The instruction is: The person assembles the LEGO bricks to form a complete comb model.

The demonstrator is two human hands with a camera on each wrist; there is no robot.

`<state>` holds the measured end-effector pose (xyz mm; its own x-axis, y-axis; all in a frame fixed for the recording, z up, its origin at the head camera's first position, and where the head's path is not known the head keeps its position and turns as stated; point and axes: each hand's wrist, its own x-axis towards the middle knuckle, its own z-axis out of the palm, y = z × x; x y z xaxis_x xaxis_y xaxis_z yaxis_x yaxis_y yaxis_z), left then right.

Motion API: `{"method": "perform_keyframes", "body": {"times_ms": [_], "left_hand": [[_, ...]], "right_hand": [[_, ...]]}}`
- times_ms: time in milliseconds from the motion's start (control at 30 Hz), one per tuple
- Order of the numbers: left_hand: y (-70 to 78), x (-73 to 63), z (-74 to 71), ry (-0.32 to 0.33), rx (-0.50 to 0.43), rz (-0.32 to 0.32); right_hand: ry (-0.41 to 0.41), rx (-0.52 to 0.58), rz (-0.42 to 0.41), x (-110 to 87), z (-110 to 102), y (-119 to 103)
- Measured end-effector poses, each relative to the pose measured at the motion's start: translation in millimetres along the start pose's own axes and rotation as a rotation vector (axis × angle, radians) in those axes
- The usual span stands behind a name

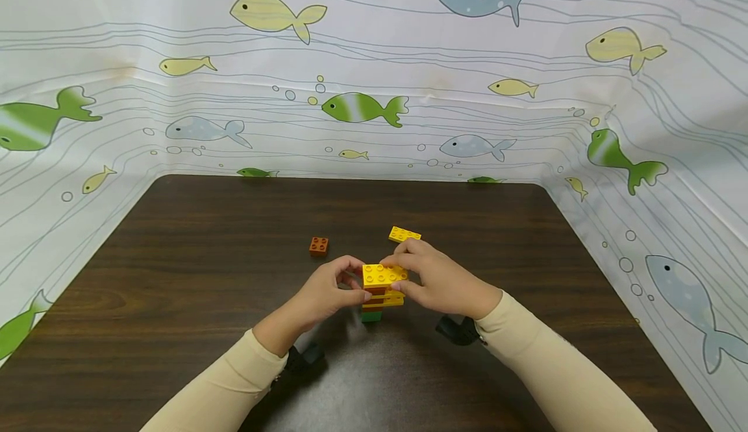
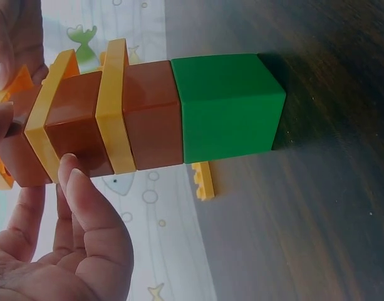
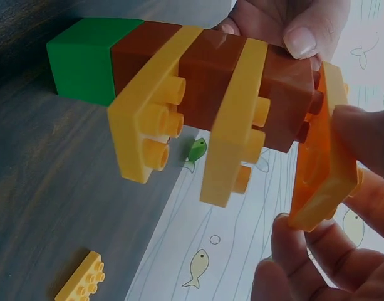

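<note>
A toy brick tower stands upright on the table in front of me. Its base is a green brick (image 2: pixel 232 110), with brown bricks (image 2: pixel 155 116) and thin yellow bricks (image 3: pixel 232 135) alternating above. The yellow ones jut out to the right. My left hand (image 1: pixel 321 294) holds the tower near its upper part, thumb against a brown brick. Between thumb and fingers, my right hand (image 1: pixel 438 281) pinches the topmost yellow brick (image 3: pixel 323 166). In the right wrist view this brick tilts on the upper brown brick, whose studs show partly in the gap.
A small brown brick (image 1: pixel 318 246) lies on the dark wooden table (image 1: pixel 193 269) beyond my left hand. Another yellow brick (image 1: pixel 403 234) lies just beyond my right hand. A fish-patterned white cloth (image 1: pixel 374 62) surrounds the table's back and sides.
</note>
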<state>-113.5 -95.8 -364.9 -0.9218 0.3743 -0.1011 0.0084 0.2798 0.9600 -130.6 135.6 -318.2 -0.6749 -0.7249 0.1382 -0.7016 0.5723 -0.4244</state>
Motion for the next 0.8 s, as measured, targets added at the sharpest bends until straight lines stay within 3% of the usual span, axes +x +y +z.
{"method": "perform_keyframes", "body": {"times_ms": [433, 800], "left_hand": [[1.2, -1.5, -0.7, 0.004, -0.006, 0.011], [9.0, -6.7, -5.7, 0.034, 0.004, 0.078]], "right_hand": [[-0.014, -0.030, 0.015, 1.0, -1.9, -4.3], [-0.007, 0.011, 0.016, -0.1, -0.3, -4.3]]}}
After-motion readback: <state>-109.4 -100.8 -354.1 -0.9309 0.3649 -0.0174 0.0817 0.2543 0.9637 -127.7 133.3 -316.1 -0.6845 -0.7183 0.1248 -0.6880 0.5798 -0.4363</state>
